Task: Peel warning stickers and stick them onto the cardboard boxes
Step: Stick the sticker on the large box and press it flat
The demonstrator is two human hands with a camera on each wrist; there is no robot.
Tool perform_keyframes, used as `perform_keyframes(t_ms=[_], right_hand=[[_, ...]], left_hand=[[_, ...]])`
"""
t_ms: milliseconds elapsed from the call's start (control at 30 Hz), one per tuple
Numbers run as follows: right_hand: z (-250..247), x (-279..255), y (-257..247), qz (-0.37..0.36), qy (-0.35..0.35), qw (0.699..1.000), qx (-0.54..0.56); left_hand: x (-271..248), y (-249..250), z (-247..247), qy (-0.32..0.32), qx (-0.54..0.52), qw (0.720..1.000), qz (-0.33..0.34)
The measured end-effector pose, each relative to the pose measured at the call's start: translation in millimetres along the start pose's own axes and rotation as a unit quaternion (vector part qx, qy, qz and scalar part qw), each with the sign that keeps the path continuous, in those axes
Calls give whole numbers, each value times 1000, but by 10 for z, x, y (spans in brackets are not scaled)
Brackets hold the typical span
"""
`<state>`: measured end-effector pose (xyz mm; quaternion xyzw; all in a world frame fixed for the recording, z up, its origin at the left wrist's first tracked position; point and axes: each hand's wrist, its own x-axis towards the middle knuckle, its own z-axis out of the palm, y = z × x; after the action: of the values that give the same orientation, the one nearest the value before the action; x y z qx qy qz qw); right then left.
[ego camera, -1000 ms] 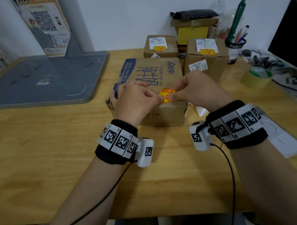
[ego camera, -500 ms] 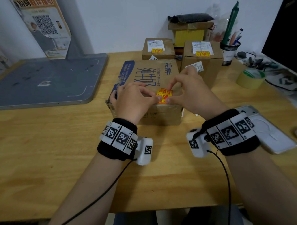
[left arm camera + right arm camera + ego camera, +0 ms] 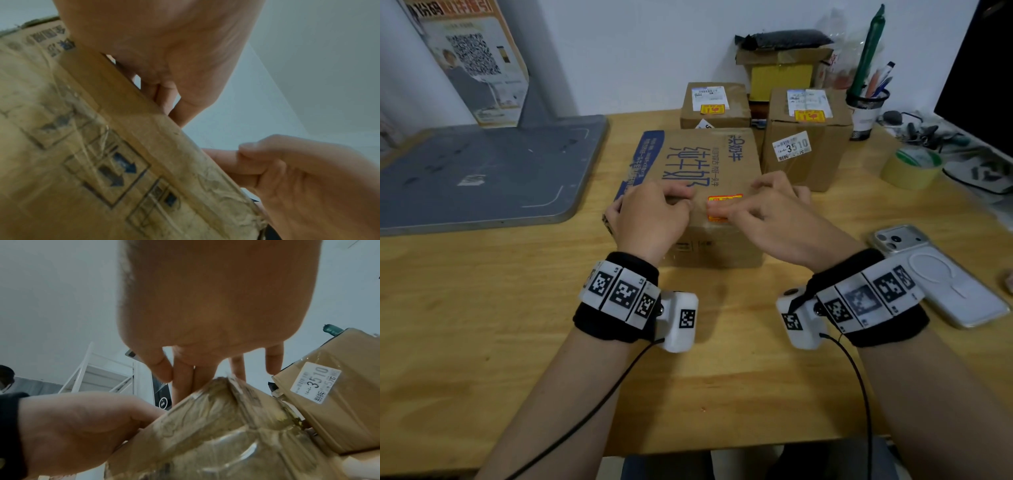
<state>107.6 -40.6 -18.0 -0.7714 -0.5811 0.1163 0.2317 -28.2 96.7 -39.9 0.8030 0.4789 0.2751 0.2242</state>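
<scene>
- Currently: rectangular cardboard carton (image 3: 698,164), blue print on top, sits mid wooden tabletop (image 3: 482,308); clear tape wrinkled on its front face.
- Orange-yellow rectangular sticker (image 3: 722,200) lies flat on carton top, near front edge.
- Right grip (image 3: 767,212): fingers straight, forefinger pressing across the sticker.
- Left grip (image 3: 650,216): fingers bent onto carton top, thumb at left face, holding the near-left corner.

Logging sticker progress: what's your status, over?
Left hand holds box. Right hand presses sticker onto box top. Phone at right, not blocking.
</scene>
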Motion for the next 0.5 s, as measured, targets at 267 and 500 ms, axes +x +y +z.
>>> perform_keyframes(t_ms=[267, 500], right_hand=[[-19, 85, -97, 27, -24, 998, -57], [-28, 24, -135, 26, 2, 997, -69]], left_hand=[[7, 11, -25, -19, -6, 1000, -15], [9, 31, -52, -36, -9, 999, -19]])
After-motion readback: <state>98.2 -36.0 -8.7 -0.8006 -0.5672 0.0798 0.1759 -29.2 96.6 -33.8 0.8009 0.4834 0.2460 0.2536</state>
